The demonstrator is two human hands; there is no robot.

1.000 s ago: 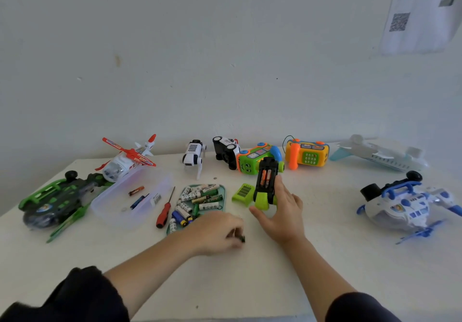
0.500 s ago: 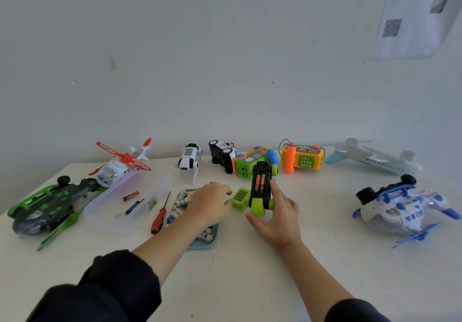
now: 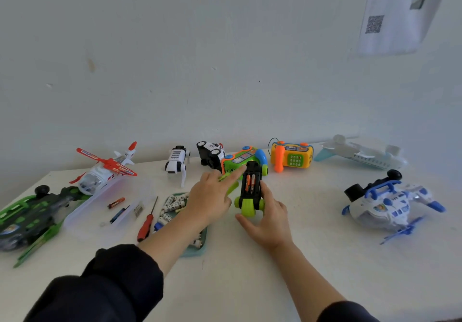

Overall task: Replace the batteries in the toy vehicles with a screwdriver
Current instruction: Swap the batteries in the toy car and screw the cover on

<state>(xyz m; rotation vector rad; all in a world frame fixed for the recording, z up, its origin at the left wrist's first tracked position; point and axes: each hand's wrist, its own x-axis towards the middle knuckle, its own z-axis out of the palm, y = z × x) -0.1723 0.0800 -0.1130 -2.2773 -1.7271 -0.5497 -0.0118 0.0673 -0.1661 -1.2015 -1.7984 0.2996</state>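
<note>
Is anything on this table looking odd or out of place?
Yes. The green-wheeled car lies belly-up, its battery bay open with two batteries showing, steadied by the right hand. The black-and-white car at the back is tipped on its side, and the blue-and-white plane rests wheels-up.

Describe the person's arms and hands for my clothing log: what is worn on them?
Both arms have dark, nearly black sleeves pushed up toward the elbows, the left sleeve bunched and loose, the right sleeve only just in view. The forearms are bare. The left hand and right hand show no gloves, rings or watch.
</note>
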